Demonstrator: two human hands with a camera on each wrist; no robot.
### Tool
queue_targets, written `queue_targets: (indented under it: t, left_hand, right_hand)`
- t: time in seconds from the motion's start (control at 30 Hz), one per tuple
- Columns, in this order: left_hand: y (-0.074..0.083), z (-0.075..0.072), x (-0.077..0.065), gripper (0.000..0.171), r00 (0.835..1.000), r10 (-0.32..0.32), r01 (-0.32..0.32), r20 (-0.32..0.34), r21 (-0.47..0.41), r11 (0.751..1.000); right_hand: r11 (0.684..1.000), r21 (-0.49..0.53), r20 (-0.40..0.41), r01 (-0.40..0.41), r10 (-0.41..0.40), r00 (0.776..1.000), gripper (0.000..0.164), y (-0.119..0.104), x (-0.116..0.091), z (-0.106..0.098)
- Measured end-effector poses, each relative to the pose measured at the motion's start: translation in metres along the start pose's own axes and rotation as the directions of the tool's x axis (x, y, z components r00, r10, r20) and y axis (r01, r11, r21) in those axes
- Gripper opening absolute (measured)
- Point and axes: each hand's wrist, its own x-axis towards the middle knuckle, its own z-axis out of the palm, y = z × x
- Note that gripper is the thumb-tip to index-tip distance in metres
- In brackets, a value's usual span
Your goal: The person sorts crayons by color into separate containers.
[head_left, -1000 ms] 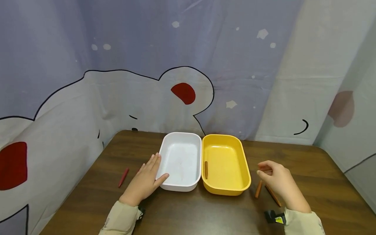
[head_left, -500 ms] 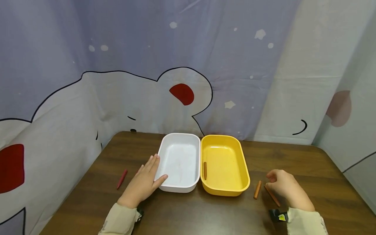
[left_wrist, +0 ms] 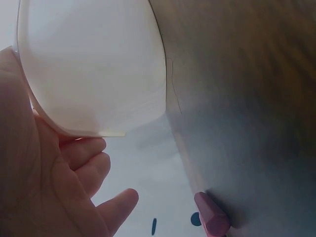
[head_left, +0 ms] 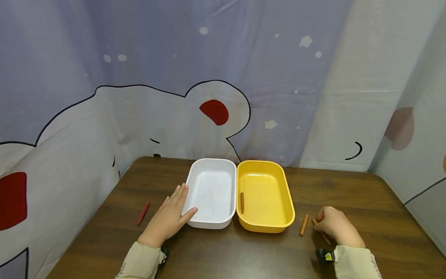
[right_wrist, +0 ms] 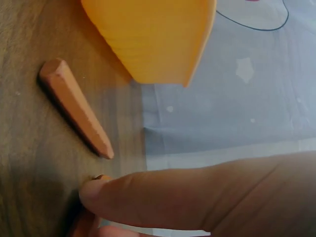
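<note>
My left hand (head_left: 167, 217) lies against the left side of the white tray (head_left: 209, 224), fingers straight on its rim and thumb over the near corner. On the table right of the yellow tray (head_left: 266, 228), my right hand (head_left: 339, 226) pinches the far end of a brown crayon (head_left: 326, 238) between thumb and fingers; the hand covers part of that crayon. Just left of it lies an orange-brown crayon (head_left: 304, 225), which the right wrist view shows apart from the thumb (right_wrist: 148, 197). Another brown crayon (head_left: 242, 203) rests inside the yellow tray along its left wall.
A red crayon (head_left: 143, 213) lies on the wooden table (head_left: 244, 255) left of my left hand; a bit of red shows behind that hand. Both trays stand side by side near the back edge, before a patterned curtain (head_left: 278, 77).
My right hand has come down from above the table beside the yellow tray, and its fingers have closed on the brown crayon. My left hand stays on the white tray.
</note>
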Motion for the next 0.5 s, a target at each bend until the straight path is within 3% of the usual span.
queue_targets:
  t: [0.3,0.5]
  left_hand:
    - [0.0009,-0.001,-0.0005,0.082,1.0,0.0,0.0,0.004,-0.002,1.0]
    - [0.0009,-0.0011,-0.0008,0.081,1.0,0.001,-0.001,-0.004,0.0,1.0]
  right_hand:
    - [1.0,0.006,-0.013,-0.014,0.014,1.0,0.012,-0.0012,0.0011,0.0027]
    - [0.999,-0.03,-0.051,0.024,-0.026,0.998,0.011,0.0009,0.0021,0.0038]
